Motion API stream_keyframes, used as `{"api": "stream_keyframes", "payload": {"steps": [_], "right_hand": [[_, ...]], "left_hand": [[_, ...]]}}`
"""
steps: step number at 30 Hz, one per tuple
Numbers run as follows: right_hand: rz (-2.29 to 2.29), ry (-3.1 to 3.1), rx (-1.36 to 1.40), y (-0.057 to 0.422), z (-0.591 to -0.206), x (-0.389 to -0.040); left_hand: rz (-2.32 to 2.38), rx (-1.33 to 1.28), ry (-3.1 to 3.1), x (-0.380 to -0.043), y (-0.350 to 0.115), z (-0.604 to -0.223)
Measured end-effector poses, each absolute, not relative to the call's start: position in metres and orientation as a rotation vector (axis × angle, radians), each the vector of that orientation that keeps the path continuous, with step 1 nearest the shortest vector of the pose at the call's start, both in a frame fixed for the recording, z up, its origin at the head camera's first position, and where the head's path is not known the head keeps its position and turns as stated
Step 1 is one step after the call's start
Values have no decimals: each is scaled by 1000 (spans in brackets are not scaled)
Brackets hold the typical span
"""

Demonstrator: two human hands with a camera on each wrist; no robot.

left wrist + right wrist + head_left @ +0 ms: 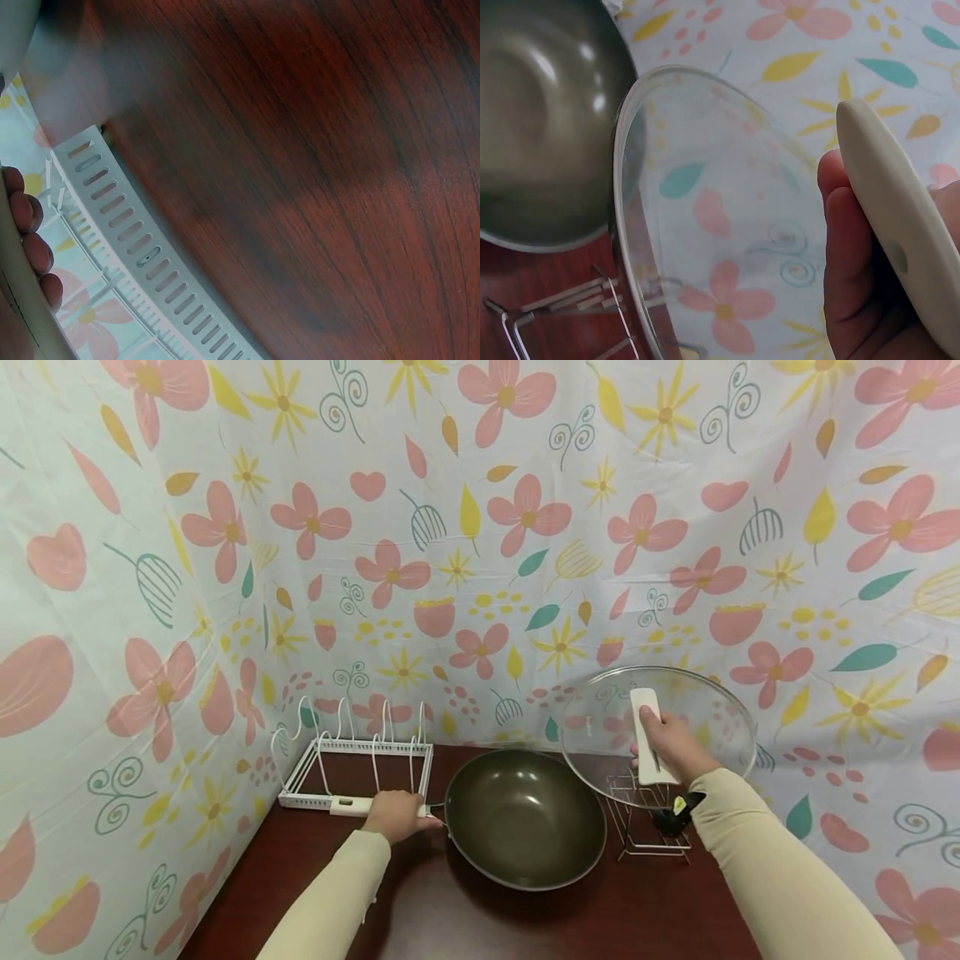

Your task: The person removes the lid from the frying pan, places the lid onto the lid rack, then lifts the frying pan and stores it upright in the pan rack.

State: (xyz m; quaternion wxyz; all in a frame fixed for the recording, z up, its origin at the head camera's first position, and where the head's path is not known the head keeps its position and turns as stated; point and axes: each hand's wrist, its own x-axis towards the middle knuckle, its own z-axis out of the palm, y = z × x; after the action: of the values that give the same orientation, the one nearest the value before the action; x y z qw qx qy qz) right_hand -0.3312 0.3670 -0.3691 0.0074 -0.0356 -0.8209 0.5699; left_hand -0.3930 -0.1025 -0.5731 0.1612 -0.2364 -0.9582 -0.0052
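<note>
A dark, deep frying pan (525,827) shows its inside at the middle of the head view. My left hand (393,816) grips its cream handle (351,806); curled fingers (34,244) show at the left edge of the left wrist view. To the right of the pan, my right hand (675,747) holds a clear glass lid (600,718) by its long white handle (647,714). The lid is raised and tilted, its metal rim overlapping the pan's edge in the right wrist view. Fingers (847,247) wrap the lid handle from one side.
Behind the pan handle stands a white rack (305,800) with upright curved dividers. A small wire stand (652,852) sits under the lid, right of the pan. The dark red wooden table (450,918) meets flower-patterned curtains (480,568) at the back and left.
</note>
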Motion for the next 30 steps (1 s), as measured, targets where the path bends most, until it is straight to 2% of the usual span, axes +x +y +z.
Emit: {"api": "stream_keyframes", "payload": {"steps": [19,30], "right_hand": [[1558,-2622,-115,420,-348,-319],[1358,-2682,-115,434,-335,-315]], "left_hand": [[-3,-684,-2711,-389,-103,-569],[-6,-690,-2700,-390,-104,-571]]}}
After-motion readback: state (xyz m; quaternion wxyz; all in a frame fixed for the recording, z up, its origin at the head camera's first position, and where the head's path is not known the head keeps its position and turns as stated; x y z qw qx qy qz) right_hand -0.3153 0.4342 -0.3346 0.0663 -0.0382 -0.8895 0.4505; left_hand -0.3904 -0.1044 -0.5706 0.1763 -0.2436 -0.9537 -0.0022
